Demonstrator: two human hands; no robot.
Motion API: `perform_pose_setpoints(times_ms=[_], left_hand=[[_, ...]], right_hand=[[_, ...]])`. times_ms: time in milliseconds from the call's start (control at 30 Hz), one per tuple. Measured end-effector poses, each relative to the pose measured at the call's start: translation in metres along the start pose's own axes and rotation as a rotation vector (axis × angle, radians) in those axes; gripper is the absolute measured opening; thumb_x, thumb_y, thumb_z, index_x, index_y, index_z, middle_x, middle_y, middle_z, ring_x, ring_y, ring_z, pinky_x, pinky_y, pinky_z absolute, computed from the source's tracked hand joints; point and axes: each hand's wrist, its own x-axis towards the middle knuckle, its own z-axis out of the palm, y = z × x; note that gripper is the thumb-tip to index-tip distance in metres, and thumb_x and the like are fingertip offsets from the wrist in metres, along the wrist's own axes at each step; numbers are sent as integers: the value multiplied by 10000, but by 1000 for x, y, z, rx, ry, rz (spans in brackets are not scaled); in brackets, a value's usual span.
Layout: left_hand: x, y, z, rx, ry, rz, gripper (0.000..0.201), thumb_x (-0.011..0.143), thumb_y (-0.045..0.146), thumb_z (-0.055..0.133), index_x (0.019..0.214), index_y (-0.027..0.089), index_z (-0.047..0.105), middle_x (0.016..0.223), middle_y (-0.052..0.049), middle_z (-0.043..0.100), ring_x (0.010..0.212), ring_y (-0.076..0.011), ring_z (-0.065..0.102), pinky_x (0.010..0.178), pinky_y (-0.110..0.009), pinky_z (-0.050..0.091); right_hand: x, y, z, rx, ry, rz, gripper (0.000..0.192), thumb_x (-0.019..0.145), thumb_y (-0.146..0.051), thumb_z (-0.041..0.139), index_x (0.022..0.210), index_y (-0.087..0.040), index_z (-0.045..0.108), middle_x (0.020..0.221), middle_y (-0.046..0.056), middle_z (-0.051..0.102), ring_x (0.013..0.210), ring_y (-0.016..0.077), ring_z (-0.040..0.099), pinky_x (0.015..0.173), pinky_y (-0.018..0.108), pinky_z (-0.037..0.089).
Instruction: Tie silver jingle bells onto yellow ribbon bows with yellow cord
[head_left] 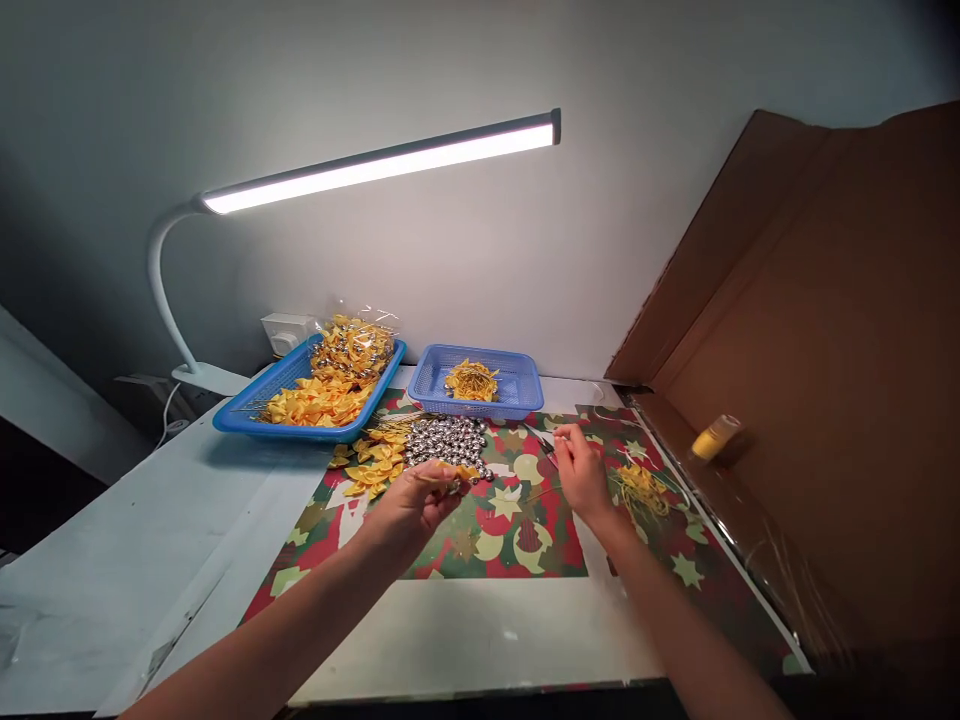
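Observation:
My left hand pinches a yellow ribbon bow with a silver bell under it, just in front of a pile of silver bells. More yellow bows lie loose to the left of that pile. To the right, my right hand has its fingers drawn together over the patterned sheet; what they grip, if anything, is too small to make out. Beside its fingertips is a dark, pointed tool, perhaps scissors; whether the hand touches it is unclear.
A blue tray holds yellow bows and a clear bag of bows and bells. Behind the bells stands a blue basket with a bow bundle. Yellow ties lie right, near cardboard and a yellow roll. A lamp hangs above.

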Motion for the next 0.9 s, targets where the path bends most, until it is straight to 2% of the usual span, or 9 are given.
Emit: perform_pose_setpoints(times_ms=[33, 67, 100, 167, 267, 433, 533, 700, 900], left_hand=[[9, -1, 1, 10, 32, 5, 153, 578, 127, 754, 622, 150, 609, 624, -9, 642, 586, -113, 611, 569, -193, 504], [17, -3, 1, 16, 50, 6, 147, 574, 123, 750, 628, 149, 615, 625, -7, 642, 584, -110, 609, 566, -189, 500], [24, -5, 1, 19, 55, 4, 146, 566, 125, 751, 629, 148, 621, 626, -5, 644, 581, -106, 607, 563, -184, 495], [33, -12, -2, 18, 60, 1, 160, 542, 143, 769, 630, 148, 636, 639, -1, 656, 584, -100, 603, 568, -176, 489], [37, -20, -8, 73, 45, 33, 199, 537, 231, 811, 603, 158, 638, 644, 7, 667, 592, -100, 593, 576, -179, 478], [27, -24, -14, 338, -31, 174, 219, 632, 348, 808, 668, 155, 712, 717, -39, 728, 640, -132, 605, 607, -212, 462], [22, -24, -13, 357, -63, 204, 197, 619, 331, 821, 682, 163, 739, 747, -47, 746, 707, -156, 634, 670, -226, 480], [24, -30, -13, 322, -79, 99, 180, 613, 309, 829, 644, 165, 727, 723, -41, 743, 693, -148, 635, 668, -219, 483], [28, -30, -14, 104, -108, -200, 216, 558, 273, 844, 575, 155, 664, 620, -21, 682, 593, -132, 596, 568, -215, 474]], right_hand=[[-5, -10, 1, 80, -12, -28, 226, 983, -297, 311, 929, -197, 506, 526, -58, 456, 483, 126, 465, 511, 214, 326], [-10, -20, 2, 288, -16, -56, 214, 979, -320, 328, 897, -204, 488, 532, -64, 439, 472, 118, 442, 493, 210, 332], [-15, -29, 4, 475, -34, -78, 198, 971, -330, 355, 868, -209, 474, 570, -58, 459, 491, 112, 451, 495, 207, 350], [-25, -44, 9, 680, -99, -128, 189, 960, -322, 403, 830, -209, 478, 642, -32, 526, 562, 114, 505, 538, 212, 406], [-34, -54, 16, 770, -163, -215, 150, 944, -270, 456, 842, -200, 541, 805, 19, 619, 721, 133, 585, 652, 242, 473], [-40, -51, 19, 872, -55, -274, 94, 916, -178, 514, 868, -213, 587, 993, 44, 643, 956, 164, 617, 838, 309, 496], [-45, -52, 17, 900, -85, -344, 120, 888, -120, 550, 904, -223, 610, 1120, 56, 644, 992, 172, 629, 874, 342, 506], [-49, -54, 18, 902, -75, -396, 206, 860, -52, 565, 938, -226, 644, 1016, 51, 689, 969, 167, 653, 841, 322, 530], [-46, -47, 24, 920, -68, -383, 158, 847, -77, 609, 899, -218, 658, 899, 39, 695, 869, 155, 659, 773, 299, 534]])
